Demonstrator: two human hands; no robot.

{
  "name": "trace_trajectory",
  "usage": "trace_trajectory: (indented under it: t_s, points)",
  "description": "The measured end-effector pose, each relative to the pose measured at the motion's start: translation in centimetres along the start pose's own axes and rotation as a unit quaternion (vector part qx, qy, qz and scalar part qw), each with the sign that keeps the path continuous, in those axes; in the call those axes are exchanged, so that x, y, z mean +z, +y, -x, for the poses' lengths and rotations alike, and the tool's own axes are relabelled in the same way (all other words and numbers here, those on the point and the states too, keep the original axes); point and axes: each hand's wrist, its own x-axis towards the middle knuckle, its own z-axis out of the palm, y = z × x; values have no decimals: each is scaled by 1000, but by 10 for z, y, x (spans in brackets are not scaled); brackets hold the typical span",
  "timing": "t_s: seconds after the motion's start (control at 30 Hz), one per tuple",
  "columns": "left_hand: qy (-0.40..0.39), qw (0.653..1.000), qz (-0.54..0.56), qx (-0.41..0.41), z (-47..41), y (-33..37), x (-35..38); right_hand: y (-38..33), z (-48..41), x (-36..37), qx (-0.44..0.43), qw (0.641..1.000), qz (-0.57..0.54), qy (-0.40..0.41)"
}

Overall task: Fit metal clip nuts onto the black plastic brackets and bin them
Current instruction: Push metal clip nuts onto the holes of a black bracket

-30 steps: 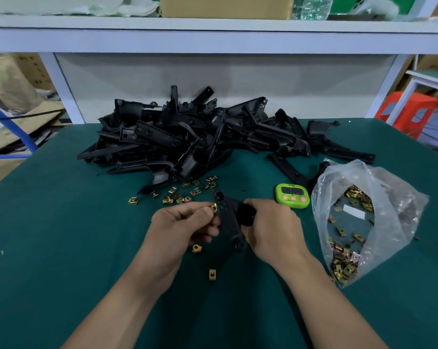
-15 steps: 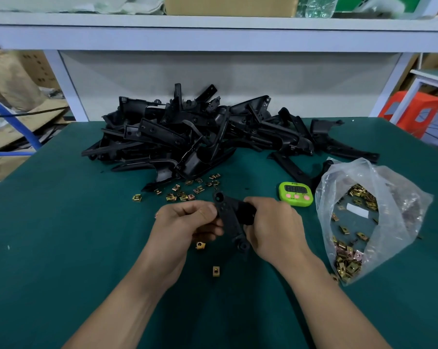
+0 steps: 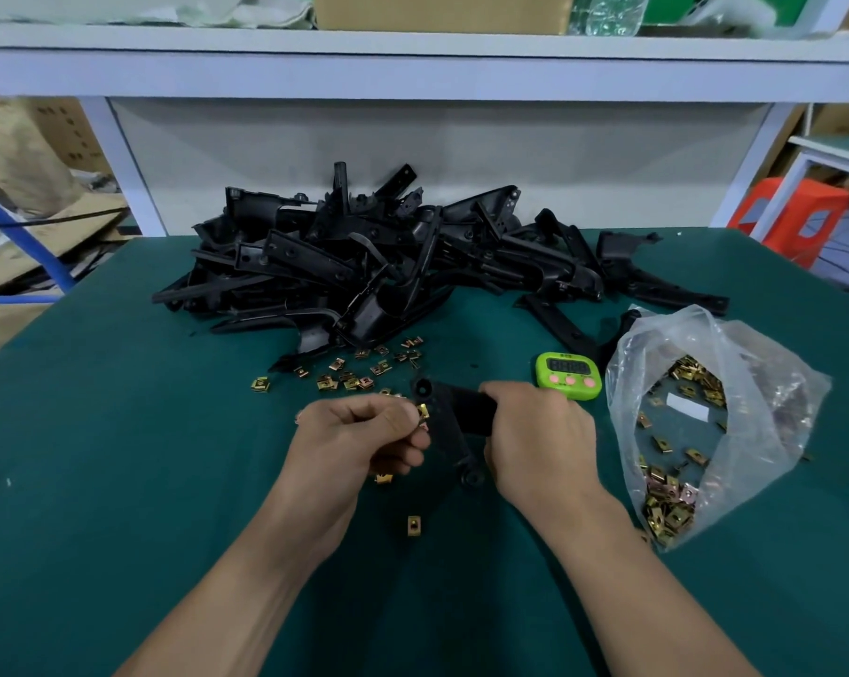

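Here, left hand [image 3: 359, 432]: fingers curled, pinching a brass clip nut [image 3: 423, 411] against the black plastic bracket [image 3: 449, 422]; the nut is mostly hidden by the fingertips.
Right hand [image 3: 540, 432]: fingers wrapped round the bracket's right end, covering it; the bracket sits between both hands over the worktop [image 3: 119, 456].
Bracket pile [image 3: 364, 266]: heaped at the far edge, single parts hard to separate.
Loose clip nuts [image 3: 349, 378]: scattered just before the pile.
Plastic bag [image 3: 754, 432]: more nuts inside, blurred by the film.

matt black plastic bracket [image 3: 449, 422], shiny brass-toned metal clip nut [image 3: 423, 411] (tiny).
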Motion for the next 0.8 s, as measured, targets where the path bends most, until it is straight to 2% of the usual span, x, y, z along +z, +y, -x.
trace_trajectory:
  t_s: [0.17,0.37,0.53,0.67,0.73,0.8]
  points:
    - [-2,1000,6,-10,1,0,1,-7,2,3,-4,999,36,23]
    - [-16,1000,6,-15,-3,-5,1,-12,4,7,-20,1000,-16,-3]
    - [-94,995,19,-21,-3,-8,3,-21,9,12,-21,997,-71,-13]
    - [-118,993,26,2,-2,-8,7,-23,12,13,-33,995,-91,-8]
    - [-88,996,2,18,-3,-9,9,-19,12,12,-34,994,-98,-17]
    - [-19,999,-24,39,-5,-7,8,-13,9,9,-21,995,-97,-19]
